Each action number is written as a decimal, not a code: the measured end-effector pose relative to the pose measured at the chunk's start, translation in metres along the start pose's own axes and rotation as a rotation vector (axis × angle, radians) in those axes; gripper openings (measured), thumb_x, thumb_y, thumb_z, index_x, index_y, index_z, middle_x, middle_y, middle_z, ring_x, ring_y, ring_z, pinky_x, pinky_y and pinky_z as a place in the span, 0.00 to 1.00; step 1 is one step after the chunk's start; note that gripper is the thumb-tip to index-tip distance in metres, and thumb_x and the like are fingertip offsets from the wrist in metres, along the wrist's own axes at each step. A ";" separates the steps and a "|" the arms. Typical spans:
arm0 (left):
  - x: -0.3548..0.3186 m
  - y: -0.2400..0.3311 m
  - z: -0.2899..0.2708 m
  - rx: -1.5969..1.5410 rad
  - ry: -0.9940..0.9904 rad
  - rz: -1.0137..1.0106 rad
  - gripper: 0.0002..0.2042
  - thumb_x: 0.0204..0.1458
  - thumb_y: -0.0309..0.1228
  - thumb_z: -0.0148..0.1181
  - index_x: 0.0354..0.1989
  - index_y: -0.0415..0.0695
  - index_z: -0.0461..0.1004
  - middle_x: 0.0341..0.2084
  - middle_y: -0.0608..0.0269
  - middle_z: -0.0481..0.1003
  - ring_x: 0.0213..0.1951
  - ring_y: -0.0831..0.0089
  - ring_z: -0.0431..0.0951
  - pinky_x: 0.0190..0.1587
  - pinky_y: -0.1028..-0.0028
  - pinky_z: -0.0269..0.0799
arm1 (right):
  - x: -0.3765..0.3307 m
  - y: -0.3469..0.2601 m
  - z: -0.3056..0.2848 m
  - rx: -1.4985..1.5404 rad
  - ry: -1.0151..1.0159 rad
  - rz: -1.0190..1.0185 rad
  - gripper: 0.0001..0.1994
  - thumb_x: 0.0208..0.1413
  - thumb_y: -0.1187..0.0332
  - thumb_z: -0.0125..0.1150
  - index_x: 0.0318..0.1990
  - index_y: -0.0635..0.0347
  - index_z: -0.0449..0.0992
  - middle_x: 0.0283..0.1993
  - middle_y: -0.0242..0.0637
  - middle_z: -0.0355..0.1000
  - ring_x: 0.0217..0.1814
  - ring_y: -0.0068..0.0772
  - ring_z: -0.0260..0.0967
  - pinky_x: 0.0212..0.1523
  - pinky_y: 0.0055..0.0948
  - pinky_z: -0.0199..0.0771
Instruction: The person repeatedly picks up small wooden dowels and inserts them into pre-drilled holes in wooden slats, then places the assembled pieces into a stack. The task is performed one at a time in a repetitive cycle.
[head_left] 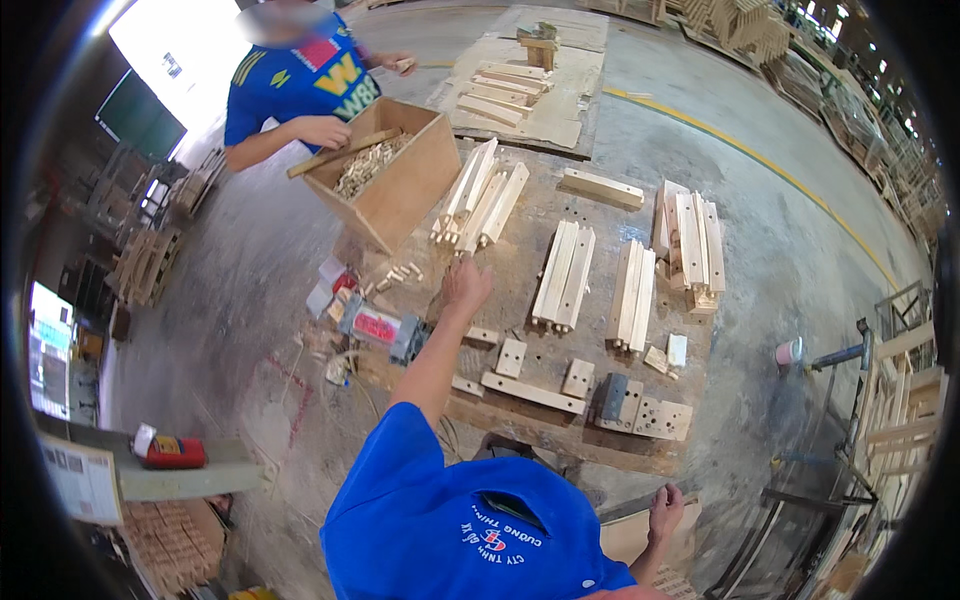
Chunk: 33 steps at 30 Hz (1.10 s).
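Observation:
My left hand (466, 287) reaches across the workbench (510, 300), its fingertips drawn together at the near ends of a bundle of pale wooden rails (482, 205). Short dowels stick out of those ends. Whatever the fingertips pinch is too small to make out. Low on the right, beside my body, my right hand (664, 514) hangs with curled fingers near a wooden board (628, 538); its grip is not clear. Two more rail groups, a middle one (564, 275) and a right one (631, 296), lie on the bench with dowels in their near ends.
Across the bench a co-worker (300, 85) stands by a wooden box (385, 205) of dowels, a stick (340, 153) across its top. Loose dowels (398, 276) and a grey device (380, 328) lie left. Drilled blocks (645, 413) line the near edge; stacked rails (693, 245) stand right.

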<state>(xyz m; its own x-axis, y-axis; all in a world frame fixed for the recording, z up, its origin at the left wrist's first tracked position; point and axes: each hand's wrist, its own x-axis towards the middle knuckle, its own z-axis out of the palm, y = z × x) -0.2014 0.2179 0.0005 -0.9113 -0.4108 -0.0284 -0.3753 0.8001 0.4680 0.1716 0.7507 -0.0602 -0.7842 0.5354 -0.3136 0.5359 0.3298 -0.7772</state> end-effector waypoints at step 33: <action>0.126 0.037 0.020 0.136 -0.263 -0.146 0.46 0.48 0.52 0.76 0.71 0.40 0.60 0.64 0.39 0.67 0.66 0.46 0.70 0.64 0.52 0.72 | 0.052 -0.157 0.071 -0.344 0.171 -0.033 0.15 0.63 0.62 0.64 0.35 0.70 0.80 0.29 0.49 0.78 0.30 0.43 0.76 0.37 0.41 0.75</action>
<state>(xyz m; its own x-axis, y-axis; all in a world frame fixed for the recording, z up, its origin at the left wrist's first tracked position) -0.3335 0.2050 -0.0035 -0.8519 -0.4132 -0.3217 -0.5085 0.7993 0.3202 0.0240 0.6720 0.0072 -0.7549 0.6326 -0.1732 0.6076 0.5750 -0.5479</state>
